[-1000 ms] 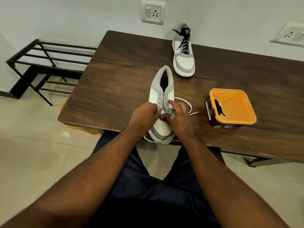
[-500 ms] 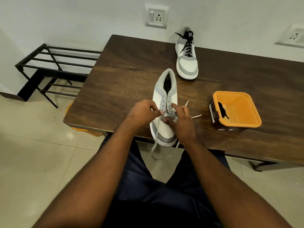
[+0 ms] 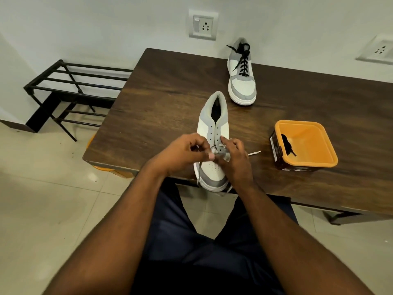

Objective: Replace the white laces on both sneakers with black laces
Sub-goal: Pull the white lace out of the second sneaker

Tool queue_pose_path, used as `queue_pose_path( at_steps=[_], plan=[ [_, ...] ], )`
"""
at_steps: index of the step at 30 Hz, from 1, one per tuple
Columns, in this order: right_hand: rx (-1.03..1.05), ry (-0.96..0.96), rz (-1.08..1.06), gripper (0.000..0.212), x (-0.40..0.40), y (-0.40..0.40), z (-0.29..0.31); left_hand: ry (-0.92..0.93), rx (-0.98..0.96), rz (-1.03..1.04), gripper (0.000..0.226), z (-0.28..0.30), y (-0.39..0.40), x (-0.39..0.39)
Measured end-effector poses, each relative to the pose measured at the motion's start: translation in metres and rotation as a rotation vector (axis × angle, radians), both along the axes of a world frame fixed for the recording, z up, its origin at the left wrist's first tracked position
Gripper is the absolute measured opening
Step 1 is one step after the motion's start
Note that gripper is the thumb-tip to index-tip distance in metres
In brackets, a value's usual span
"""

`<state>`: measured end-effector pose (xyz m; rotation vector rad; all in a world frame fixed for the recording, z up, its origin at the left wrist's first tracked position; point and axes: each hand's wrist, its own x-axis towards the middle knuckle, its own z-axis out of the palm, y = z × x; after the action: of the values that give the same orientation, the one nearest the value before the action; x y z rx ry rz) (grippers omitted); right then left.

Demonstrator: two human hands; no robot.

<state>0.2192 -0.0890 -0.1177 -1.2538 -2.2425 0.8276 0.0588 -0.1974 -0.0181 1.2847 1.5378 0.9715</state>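
At the table edge, more white lace has left the near sneaker since a moment ago; my left hand and right hand both pinch it over the lowest eyelets.

Soft, even indoor light; edges bowed by wide-angle distortion.

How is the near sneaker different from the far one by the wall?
The far sneaker is fully laced in black; the near sneaker has its upper eyelets empty and only a white lace at the bottom. The far sneaker stands untouched; both hands, left and right, work at the near sneaker's lace. The near sneaker's toe overhangs the table edge; the far sneaker sits well in. Both are grey and white, toes toward the person.
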Motion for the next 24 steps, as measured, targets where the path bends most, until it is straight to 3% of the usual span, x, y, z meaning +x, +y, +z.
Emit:
queue_pose_path(
  at_steps=[3, 5, 6, 7, 9, 12, 15, 18, 24],
  plan=[
    [0.004, 0.014, -0.022, 0.065, -0.002, -0.001, -0.003, -0.537, 0.231, 0.197, 0.019, 0.011, -0.003, 0.004],
    [0.004, 0.021, -0.019, 0.065, -0.001, -0.001, -0.003, -0.884, 0.278, 0.424, 0.022, 0.009, 0.006, 0.013],
    [0.007, 0.019, -0.013, 0.065, 0.000, -0.001, -0.002, -0.956, 0.256, 0.578, 0.025, 0.005, 0.011, 0.019],
    [0.005, 0.012, -0.009, 0.066, 0.000, -0.002, 0.000, -0.906, 0.203, 0.732, 0.027, -0.001, 0.016, 0.022],
    [-0.001, -0.003, -0.007, 0.067, 0.000, -0.002, 0.002, -0.498, 0.075, 0.893, 0.027, -0.018, 0.022, 0.025],
    [0.005, -0.002, -0.007, 0.068, 0.000, -0.002, 0.002, 0.230, -0.033, 0.628, 0.014, -0.042, 0.022, 0.032],
    [0.001, -0.004, -0.004, 0.067, -0.001, -0.001, 0.001, 0.609, -0.145, 0.451, 0.013, -0.051, 0.019, 0.037],
    [-0.004, -0.001, 0.001, 0.068, 0.000, -0.001, 0.001, 0.683, -0.184, 0.463, 0.018, -0.051, 0.009, 0.039],
    [0.003, 0.021, 0.002, 0.068, 0.001, -0.001, 0.000, 0.540, 0.029, 0.553, 0.015, -0.064, -0.026, 0.057]
  ],
)
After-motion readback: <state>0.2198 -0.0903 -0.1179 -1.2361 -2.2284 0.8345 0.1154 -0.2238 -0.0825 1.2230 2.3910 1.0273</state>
